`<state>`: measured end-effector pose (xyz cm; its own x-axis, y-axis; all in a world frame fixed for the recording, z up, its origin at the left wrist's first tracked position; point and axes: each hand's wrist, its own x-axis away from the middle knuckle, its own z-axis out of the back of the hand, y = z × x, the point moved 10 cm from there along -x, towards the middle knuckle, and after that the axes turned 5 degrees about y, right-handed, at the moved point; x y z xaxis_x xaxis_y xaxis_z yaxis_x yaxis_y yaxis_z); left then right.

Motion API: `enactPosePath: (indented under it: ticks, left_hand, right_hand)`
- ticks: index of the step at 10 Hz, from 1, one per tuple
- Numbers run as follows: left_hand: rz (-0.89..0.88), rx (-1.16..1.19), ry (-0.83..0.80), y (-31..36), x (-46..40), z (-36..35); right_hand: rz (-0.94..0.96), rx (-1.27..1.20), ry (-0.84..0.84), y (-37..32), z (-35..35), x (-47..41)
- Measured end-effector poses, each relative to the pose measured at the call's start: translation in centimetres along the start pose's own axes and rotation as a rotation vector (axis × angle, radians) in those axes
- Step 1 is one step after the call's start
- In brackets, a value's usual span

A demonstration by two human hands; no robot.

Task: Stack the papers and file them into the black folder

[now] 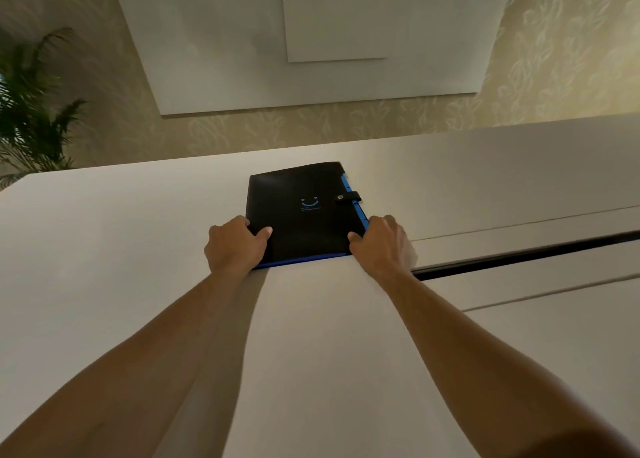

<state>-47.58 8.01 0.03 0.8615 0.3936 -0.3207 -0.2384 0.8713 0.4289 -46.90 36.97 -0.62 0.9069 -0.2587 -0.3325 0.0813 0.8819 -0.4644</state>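
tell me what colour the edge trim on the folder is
Blue, along the folder's near and right edges, clearest in the head view.

A single wide-angle view from the person's head looks forward and steeply down along both bare forearms onto the broad, pale, smooth table (121,249). The near table edge lies below the frame; the far edge crosses the upper middle. Beyond it appear patterned beige carpet (104,94), a second pale tabletop (207,42) and a green leafy plant (31,111) at far left.
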Motion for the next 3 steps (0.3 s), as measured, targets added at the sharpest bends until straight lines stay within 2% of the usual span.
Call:
enactPosePath:
  ticks: [1,2,3]
  left_hand:
    - [0.003,0.054,-0.071,0.0,0.4,-0.7]
    - [0.008,0.128,-0.121,-0.3,1.3,0.5]
    - [-0.006,0.160,-0.006,-1.1,2.6,3.3]
  right_hand:
    - [0.079,0.146,0.035,-0.1,0.1,0.6]
    - [0.124,0.186,0.099,-0.4,1.3,1.5]
    - [0.197,0.173,0.175,-1.8,2.8,2.9]
